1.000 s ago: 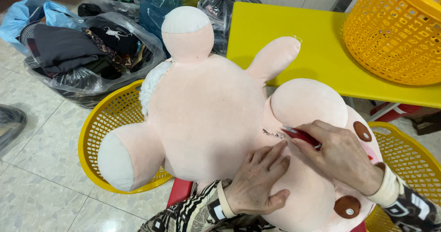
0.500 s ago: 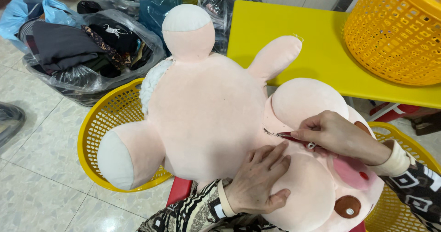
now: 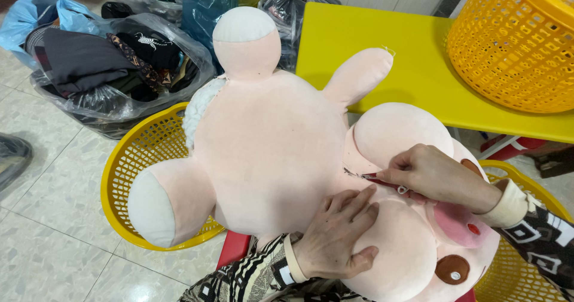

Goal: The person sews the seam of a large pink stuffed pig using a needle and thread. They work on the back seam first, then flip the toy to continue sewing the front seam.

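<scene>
The big pale-pink plush toy (image 3: 269,158) lies belly-down across the person's lap, over a yellow basket (image 3: 140,176) and beside the yellow surface (image 3: 418,69), while the right hand (image 3: 433,173) pinches a small red-handled snipping tool (image 3: 373,178) between its fingers, its tip at the seam where the head meets the body. The left hand (image 3: 335,236) lies flat, fingers spread, pressing the plush just below that seam. The seam work looks only partly done, judging by the loose threads showing there; otherwise the toy looks plump, clean and soft.

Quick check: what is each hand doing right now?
Left hand: open, fingers spread flat on the big pale pink plush toy.
Right hand: closed, pinching small red-handled snips at the toy's neck seam.
</scene>
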